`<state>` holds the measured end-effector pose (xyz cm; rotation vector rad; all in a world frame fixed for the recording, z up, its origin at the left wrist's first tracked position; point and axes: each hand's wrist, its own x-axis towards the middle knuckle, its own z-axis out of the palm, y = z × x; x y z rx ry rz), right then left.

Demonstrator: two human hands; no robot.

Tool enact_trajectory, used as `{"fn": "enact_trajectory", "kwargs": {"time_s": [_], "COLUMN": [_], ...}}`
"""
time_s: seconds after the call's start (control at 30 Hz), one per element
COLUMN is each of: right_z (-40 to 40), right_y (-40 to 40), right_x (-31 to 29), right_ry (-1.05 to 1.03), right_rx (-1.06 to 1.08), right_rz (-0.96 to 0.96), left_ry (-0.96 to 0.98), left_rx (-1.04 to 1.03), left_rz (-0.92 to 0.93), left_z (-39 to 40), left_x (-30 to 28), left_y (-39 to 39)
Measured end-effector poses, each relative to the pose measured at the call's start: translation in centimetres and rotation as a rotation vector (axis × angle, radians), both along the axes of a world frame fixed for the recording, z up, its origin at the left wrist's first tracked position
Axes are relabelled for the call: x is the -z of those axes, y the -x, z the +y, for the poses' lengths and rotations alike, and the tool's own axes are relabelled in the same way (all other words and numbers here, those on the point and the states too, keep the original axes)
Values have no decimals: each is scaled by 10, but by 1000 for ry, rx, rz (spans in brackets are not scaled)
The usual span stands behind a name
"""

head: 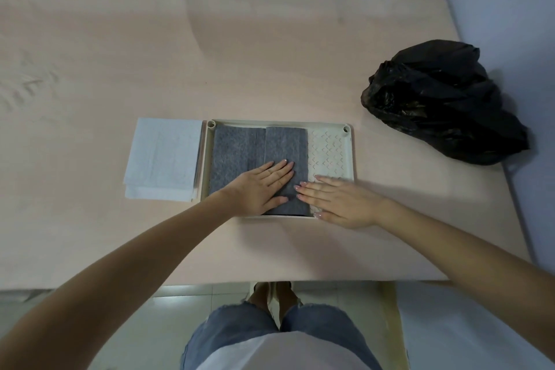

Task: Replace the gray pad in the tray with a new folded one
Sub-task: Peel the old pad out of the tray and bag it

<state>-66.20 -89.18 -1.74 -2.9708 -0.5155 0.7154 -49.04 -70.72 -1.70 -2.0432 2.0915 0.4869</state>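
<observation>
Table: pale pink surface (270, 39) by a bluish wall; its near edge is seen above a tiled floor
Tray: cream tray (348, 153) set near the middle of the near half; its patterned base is bared along the right side
Gray pad (237, 147): laid in the tray, its right part folded over leftward
Left hand (261, 186): pressed flat on the folded pad; fingers spread straight, nothing gripped
Right hand (339, 200): laid flat across the tray's near right corner; fingertips (300, 189) touching the pad's edge, nothing grasped
White folded sheets (163, 159): stacked just beside the tray's left rim
Black bag (441, 102): crumpled near the right edge
</observation>
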Motion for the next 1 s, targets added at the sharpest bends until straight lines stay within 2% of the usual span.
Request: {"fn": "enact_trajectory", "kwargs": {"time_s": [0.1,0.2,0.43,0.57,0.73,0.8,0.87,0.93,1.0], "right_z": [-4,-5,7,0,2,7,16,33,55], "right_y": [-2,-2,11,11,12,13,8,0,-16], "right_x": [2,1,-7,-6,-4,-7,-16,-25,-27], "right_ry": [7,1,-49,-85,-100,-131,-179,-239,-299], "right_rx": [-20,-22,-105,-43,-11,34,135,242,375], "right_rz": [-9,-42,-49,-9,5,15,7,-151,-354], "left_ry": [-4,-45,-82,-98,-126,-107,-16,186,403], "left_rx": [133,237,242,188,217,140,-96,-341,-551], "left_rz": [80,61,44,37,79,185,427,576,542], "left_z": [14,31,32,29,27,26,25,25,24], "left_x": [-8,-10,-2,3,1,-2,-7,-13,-18], "left_y": [-1,-1,-3,2,-7,-5,2,2,-7]}}
